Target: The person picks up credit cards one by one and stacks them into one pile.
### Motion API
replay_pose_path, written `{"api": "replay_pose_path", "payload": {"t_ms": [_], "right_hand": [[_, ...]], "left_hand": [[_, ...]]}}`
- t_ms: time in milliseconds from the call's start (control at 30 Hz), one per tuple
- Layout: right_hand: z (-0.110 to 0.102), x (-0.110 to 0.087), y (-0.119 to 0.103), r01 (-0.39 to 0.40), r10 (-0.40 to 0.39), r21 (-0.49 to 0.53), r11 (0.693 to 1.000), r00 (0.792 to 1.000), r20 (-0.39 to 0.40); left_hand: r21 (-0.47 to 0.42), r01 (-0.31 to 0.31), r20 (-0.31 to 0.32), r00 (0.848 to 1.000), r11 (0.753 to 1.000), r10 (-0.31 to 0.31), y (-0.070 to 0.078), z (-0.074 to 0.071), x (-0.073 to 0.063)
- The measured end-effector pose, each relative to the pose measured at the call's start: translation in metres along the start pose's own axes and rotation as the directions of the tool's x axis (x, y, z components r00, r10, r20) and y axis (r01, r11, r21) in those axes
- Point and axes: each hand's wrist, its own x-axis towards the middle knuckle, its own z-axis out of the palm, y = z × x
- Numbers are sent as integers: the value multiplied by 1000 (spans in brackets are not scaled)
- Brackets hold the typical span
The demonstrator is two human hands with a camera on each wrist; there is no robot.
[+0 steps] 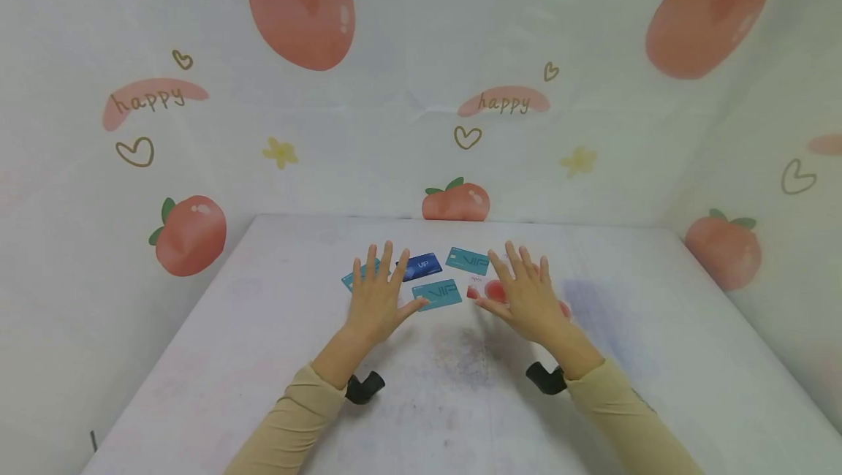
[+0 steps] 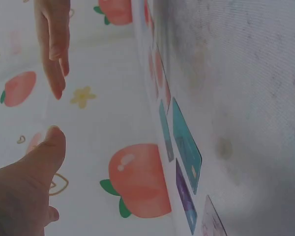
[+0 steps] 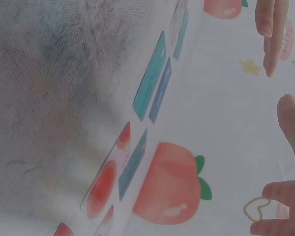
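My left hand (image 1: 375, 303) hovers above the table, fingers spread and holding nothing. Below it lies a teal card (image 1: 351, 280), partly covered by the fingers. Near its thumb is a teal VIP card (image 1: 442, 292), with a dark blue VIP card (image 1: 424, 266) just behind. My right hand (image 1: 531, 305), also palm down with fingers apart, hangs over white cards with red peach prints (image 1: 495, 291), hiding much of them. Another teal VIP card (image 1: 465, 261) lies at the back, between the hands. The left wrist view also catches a pale patterned card (image 2: 213, 220) at the bottom.
A pale cloth covers the table (image 1: 447, 416). Behind it rises a white backdrop (image 1: 395, 146) with printed peaches, hearts and "happy" lettering. Black curved pieces show beside the left wrist (image 1: 365, 389) and right wrist (image 1: 546, 378).
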Motion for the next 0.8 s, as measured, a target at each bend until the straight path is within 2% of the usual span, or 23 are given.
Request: {"api": "replay_pose_path", "payload": {"t_ms": [167, 333, 500, 633, 800], "right_hand": [[-5, -2, 4, -9, 8, 48, 999, 1000, 3], [-6, -7, 14, 2, 3, 99, 995, 999, -49], [-4, -14, 27, 14, -3, 118, 993, 996, -94], [-2, -20, 36, 15, 4, 157, 987, 993, -121], [1, -28, 48, -59, 77, 242, 969, 995, -66]], "left_hand": [[-46, -7, -5, 1000, 999, 7, 1, -5, 0], [-160, 2, 54, 999, 987, 6, 6, -12, 1], [-307, 10, 106, 994, 952, 24, 13, -17, 1], [-393, -16, 113, 991, 919, 65, 20, -18, 1], [-451, -21, 150, 984, 892, 99, 31, -16, 3]]}}
